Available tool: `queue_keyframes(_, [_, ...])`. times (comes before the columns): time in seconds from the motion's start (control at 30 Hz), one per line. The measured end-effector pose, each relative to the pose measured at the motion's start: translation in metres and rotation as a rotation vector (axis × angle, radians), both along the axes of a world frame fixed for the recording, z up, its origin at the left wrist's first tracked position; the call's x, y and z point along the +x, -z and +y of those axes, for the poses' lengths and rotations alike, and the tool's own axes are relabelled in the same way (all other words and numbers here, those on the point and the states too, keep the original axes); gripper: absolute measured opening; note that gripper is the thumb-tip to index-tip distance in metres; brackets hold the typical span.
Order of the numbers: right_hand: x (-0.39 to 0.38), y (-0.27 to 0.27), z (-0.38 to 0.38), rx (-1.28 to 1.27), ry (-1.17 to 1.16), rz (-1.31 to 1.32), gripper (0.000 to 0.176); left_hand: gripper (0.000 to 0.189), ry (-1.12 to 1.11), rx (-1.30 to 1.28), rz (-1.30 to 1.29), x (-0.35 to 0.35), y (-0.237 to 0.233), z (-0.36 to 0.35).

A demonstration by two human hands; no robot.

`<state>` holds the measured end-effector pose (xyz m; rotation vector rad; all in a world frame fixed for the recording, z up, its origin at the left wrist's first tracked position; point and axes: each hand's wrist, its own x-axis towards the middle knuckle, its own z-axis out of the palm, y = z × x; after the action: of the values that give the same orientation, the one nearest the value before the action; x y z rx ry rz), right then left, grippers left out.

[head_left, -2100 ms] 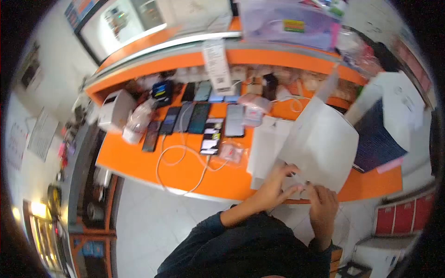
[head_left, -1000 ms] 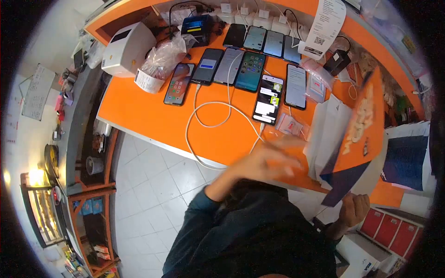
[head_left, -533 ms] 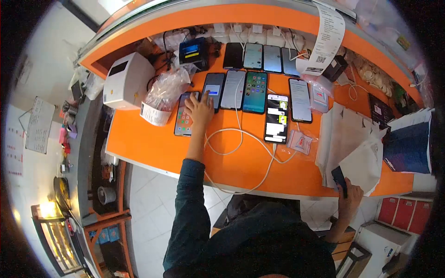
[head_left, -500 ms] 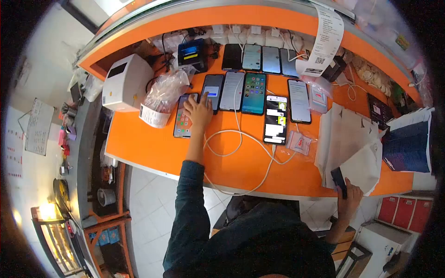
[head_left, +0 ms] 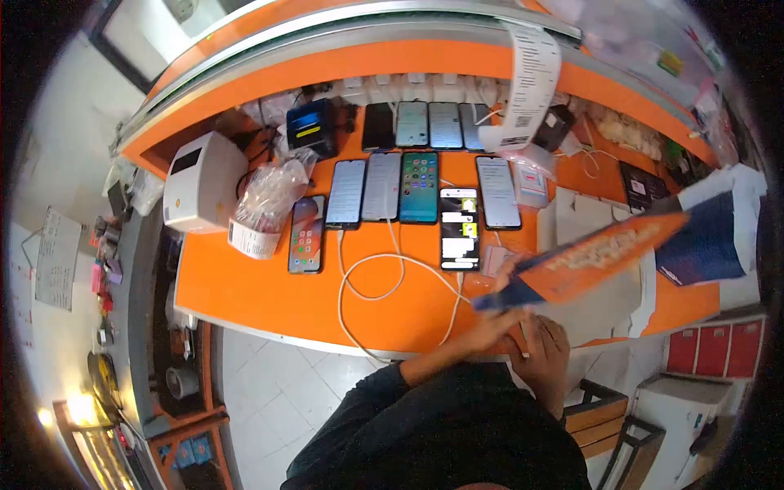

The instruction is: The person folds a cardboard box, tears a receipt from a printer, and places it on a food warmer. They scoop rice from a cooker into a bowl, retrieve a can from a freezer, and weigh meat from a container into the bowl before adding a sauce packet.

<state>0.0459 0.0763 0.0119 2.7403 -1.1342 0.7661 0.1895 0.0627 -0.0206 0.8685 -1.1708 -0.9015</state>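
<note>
Orange envelope (head_left: 588,257), 1, in grasp of left hand (head_left: 492,325); right hand (head_left: 543,355) grip unclear; about 10 phones (head_left: 419,186) nearby.

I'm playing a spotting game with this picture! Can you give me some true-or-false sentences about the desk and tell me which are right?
1. The counter is orange. True.
2. The phones are stacked in one pile. False: they lie side by side in rows.
3. A white cable loops on the counter. True.
4. The white printer stands right of the phones. False: it stands to their left.
5. The left hand and right hand are by the orange packet. True.
</note>
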Motion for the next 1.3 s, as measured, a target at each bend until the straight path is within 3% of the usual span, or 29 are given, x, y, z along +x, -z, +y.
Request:
queue_keyframes(0.07, [-0.002,-0.029,-0.005,-0.202,-0.018,-0.069,0.034,0.054,0.007,0.259,0.300,0.005,0.011,0.000])
queue_keyframes(0.1, [-0.015,-0.034,-0.004,-0.247,0.174,-0.112,0.040,0.050,0.028,0.399,0.443,0.010,0.012,0.000])
queue_keyframes(0.13, [-0.029,-0.033,-0.007,-0.198,0.282,-0.324,0.043,0.051,0.089,0.703,0.518,0.022,0.004,0.003])
queue_keyframes(0.17, [-0.042,-0.034,-0.015,-0.161,0.390,-0.541,0.045,0.062,0.152,0.558,0.456,0.032,0.013,-0.003])
queue_keyframes(0.23, [-0.059,-0.051,-0.029,-0.004,0.374,-0.710,0.052,0.061,0.021,0.339,0.191,0.029,-0.011,-0.009])
queue_keyframes(0.27, [-0.068,-0.044,-0.036,0.190,0.270,-0.852,0.053,0.058,0.100,0.468,0.255,0.039,0.011,-0.010])
queue_keyframes(0.3, [-0.077,-0.036,-0.040,0.380,0.151,-0.994,0.054,0.057,0.094,0.394,0.191,0.027,-0.016,-0.012])
queue_keyframes(0.4, [-0.082,-0.046,-0.047,0.683,0.030,-1.067,0.044,0.055,0.109,0.442,0.316,0.017,0.000,-0.021])
queue_keyframes(0.47, [-0.097,-0.035,-0.050,0.704,0.032,-1.121,0.041,0.060,0.154,0.435,0.446,0.001,-0.017,-0.028])
queue_keyframes(0.5, [-0.103,-0.033,-0.053,0.656,0.071,-1.227,0.040,0.066,0.079,0.498,0.389,-0.011,-0.027,-0.039])
queue_keyframes(0.6, [-0.127,-0.031,-0.056,0.610,0.153,-1.511,0.044,0.070,0.182,-0.119,0.286,-0.053,-0.045,-0.045])
queue_keyframes(0.67, [-0.154,-0.035,-0.058,0.714,0.167,-1.644,0.054,0.085,0.130,0.000,-0.004,-0.083,-0.082,-0.051])
queue_keyframes(0.73, [-0.184,-0.049,-0.059,0.470,-0.032,-1.414,0.069,0.090,0.081,-0.493,-0.673,-0.091,-0.078,-0.068])
queue_keyframes(0.77, [-0.200,-0.058,-0.062,0.355,-0.134,-1.287,0.078,0.093,0.168,-0.529,-0.534,-0.105,-0.088,-0.081])
queue_keyframes(0.83, [-0.249,-0.075,-0.064,0.216,-0.060,-0.959,0.090,0.090,0.229,-0.463,-0.420,-0.140,-0.112,-0.098])
queue_keyframes(0.93, [-0.322,-0.102,-0.100,-0.071,0.156,-0.914,0.088,0.094,0.309,-0.561,-0.447,-0.219,-0.157,-0.147])
queue_keyframes(0.97, [-0.345,-0.117,-0.120,-0.106,0.166,-1.089,0.081,0.096,0.287,-0.624,-0.508,-0.253,-0.183,-0.160])
queue_keyframes(1.0, [-0.385,-0.120,-0.148,-0.084,0.167,-1.097,0.068,0.099,0.259,-0.647,-0.511,-0.285,-0.203,-0.173])
queue_keyframes(1.03, [-0.405,-0.131,-0.164,-0.017,0.170,-1.188,0.053,0.097,0.310,-0.583,-0.382,-0.316,-0.206,-0.195])
queue_keyframes(1.07, [-0.425,-0.143,-0.180,0.047,0.174,-1.283,0.039,0.097,0.158,-0.613,-0.569,-0.336,-0.204,-0.222])
queue_keyframes(1.1, [-0.443,-0.148,-0.202,0.107,0.215,-1.235,0.038,0.097,0.119,-0.490,-0.663,-0.353,-0.205,-0.237])
queue_keyframes(1.2, [-0.455,-0.141,-0.251,0.191,0.297,-1.155,0.037,0.097,0.209,-0.381,-0.492,-0.366,-0.186,-0.270])
queue_keyframes(1.3, [-0.448,-0.129,-0.266,0.145,0.281,-1.149,0.035,0.092,0.063,-0.429,-0.546,-0.365,-0.165,-0.267])
